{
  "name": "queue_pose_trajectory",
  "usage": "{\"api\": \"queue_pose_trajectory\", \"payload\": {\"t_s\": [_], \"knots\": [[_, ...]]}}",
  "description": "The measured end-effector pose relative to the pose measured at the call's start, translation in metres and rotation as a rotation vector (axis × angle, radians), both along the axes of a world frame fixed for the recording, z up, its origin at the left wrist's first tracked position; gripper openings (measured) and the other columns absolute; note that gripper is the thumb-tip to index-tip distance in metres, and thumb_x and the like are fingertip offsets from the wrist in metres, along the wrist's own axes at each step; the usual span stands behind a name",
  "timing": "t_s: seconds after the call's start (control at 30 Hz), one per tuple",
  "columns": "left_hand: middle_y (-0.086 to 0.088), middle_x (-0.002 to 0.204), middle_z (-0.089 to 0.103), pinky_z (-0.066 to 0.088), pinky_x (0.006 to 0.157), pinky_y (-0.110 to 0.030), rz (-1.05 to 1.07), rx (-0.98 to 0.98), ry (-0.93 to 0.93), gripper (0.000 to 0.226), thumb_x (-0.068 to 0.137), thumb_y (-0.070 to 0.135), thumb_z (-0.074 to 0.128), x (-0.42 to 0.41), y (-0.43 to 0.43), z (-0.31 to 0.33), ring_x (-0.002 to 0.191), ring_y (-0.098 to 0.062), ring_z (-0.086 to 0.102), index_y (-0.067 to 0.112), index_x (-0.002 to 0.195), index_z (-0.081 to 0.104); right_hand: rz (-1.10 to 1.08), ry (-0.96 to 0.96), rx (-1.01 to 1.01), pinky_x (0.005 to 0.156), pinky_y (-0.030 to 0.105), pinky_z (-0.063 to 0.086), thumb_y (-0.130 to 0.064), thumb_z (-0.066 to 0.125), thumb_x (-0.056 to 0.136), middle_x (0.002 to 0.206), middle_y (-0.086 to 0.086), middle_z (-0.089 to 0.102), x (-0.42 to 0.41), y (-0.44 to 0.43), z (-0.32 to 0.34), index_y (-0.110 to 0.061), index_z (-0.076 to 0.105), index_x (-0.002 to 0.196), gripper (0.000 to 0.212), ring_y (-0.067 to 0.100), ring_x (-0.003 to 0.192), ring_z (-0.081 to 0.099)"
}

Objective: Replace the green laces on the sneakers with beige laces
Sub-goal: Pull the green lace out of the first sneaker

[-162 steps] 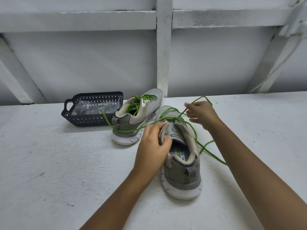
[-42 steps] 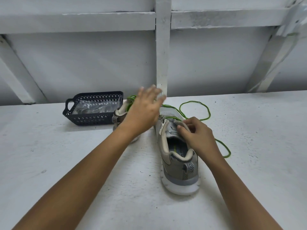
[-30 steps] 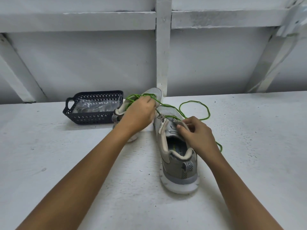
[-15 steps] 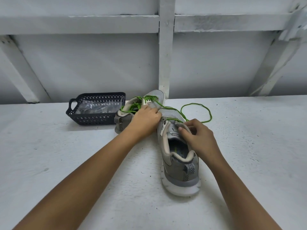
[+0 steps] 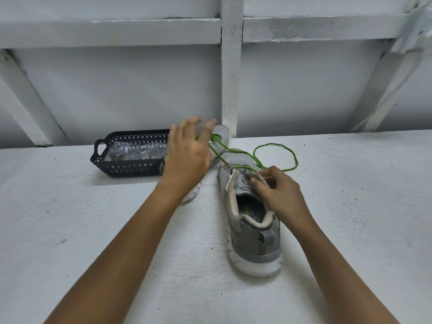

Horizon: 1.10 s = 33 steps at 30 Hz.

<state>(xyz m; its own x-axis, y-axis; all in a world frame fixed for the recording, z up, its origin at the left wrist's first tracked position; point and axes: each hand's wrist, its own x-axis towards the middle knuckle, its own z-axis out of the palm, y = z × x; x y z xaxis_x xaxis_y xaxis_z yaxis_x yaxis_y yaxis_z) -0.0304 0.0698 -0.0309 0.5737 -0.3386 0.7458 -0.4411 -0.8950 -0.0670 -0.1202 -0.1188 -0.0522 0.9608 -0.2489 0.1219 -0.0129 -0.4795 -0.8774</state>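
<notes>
Mesh-cloth sneaker [image 5: 236, 160], perforated plastic basket [image 5: 131, 168]

Upright, heel toward viewer: near sneaker [image 5: 253, 239], grey, white-soled; green lace [image 5: 295, 157] loose across it, looping right; far sneaker [image 5: 222, 133] laced green.

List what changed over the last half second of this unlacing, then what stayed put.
The left hand opened from its curled grip at the far sneaker and rose above it, fingers spread. The green lace passes by its fingers, contact unclear. The right hand still pinches the near sneaker at the tongue. Both sneakers, the lace loop and the basket stayed put.
</notes>
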Motion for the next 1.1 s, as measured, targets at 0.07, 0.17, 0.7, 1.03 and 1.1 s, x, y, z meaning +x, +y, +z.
{"api": "queue_pose_trajectory", "payload": {"t_s": [0.07,0.17,0.7,1.03,1.1], "knots": [[-0.015,0.117,0.059,0.034,0.098,-0.065,-0.030,0.252,-0.019,0.043,0.069,0.013,0.065,0.006,-0.010,-0.007,0.117,-0.031,0.050,0.011,0.112,0.062,-0.004,0.000,-0.003,0.060,0.014,0.042,-0.031,0.064,0.086,0.090,-0.005,0.064,0.000,0.000,0.000,-0.024,0.063,0.092,0.010,0.003,0.082,0.059],[-0.009,0.099,0.069,0.028,0.097,-0.069,-0.002,0.559,0.106,0.028,0.056,0.015,0.083,0.011,-0.020,-0.019,0.106,-0.025,0.063,0.013,0.081,0.073,-0.009,0.001,-0.012,0.059,0.013,0.040,-0.031,0.064,0.086,0.089,-0.007,0.064,0.000,0.000,0.001,-0.024,0.063,0.093,0.010,-0.001,0.080,0.057],[-0.010,0.082,0.054,0.037,0.060,-0.031,0.210,-0.045,0.247,0.034,0.083,0.034,0.036,-0.003,0.010,0.022,0.075,-0.030,0.052,0.006,0.081,0.056,0.001,-0.004,0.015,0.052,0.004,0.039,-0.030,0.064,0.086,0.086,-0.011,0.062,0.000,0.000,0.000,-0.024,0.062,0.092,0.008,-0.004,0.078,0.056],[-0.006,0.108,0.061,0.033,0.094,-0.037,-0.095,0.428,0.366,0.023,0.094,0.017,0.044,0.016,-0.028,-0.022,0.106,-0.027,0.055,0.011,0.107,0.063,0.001,-0.004,0.005,0.052,0.005,0.038,-0.030,0.064,0.086,0.085,-0.013,0.062,0.001,-0.001,-0.001,-0.023,0.062,0.093,0.010,-0.005,0.077,0.056],[-0.006,0.112,0.059,0.030,0.095,-0.035,-0.057,0.376,0.381,0.024,0.095,0.017,0.040,0.016,-0.030,-0.020,0.109,-0.026,0.052,0.011,0.109,0.059,-0.002,-0.004,0.010,0.052,0.005,0.038,-0.031,0.064,0.086,0.086,-0.012,0.062,0.001,-0.002,-0.002,-0.024,0.062,0.093,0.010,-0.005,0.077,0.056]]}}
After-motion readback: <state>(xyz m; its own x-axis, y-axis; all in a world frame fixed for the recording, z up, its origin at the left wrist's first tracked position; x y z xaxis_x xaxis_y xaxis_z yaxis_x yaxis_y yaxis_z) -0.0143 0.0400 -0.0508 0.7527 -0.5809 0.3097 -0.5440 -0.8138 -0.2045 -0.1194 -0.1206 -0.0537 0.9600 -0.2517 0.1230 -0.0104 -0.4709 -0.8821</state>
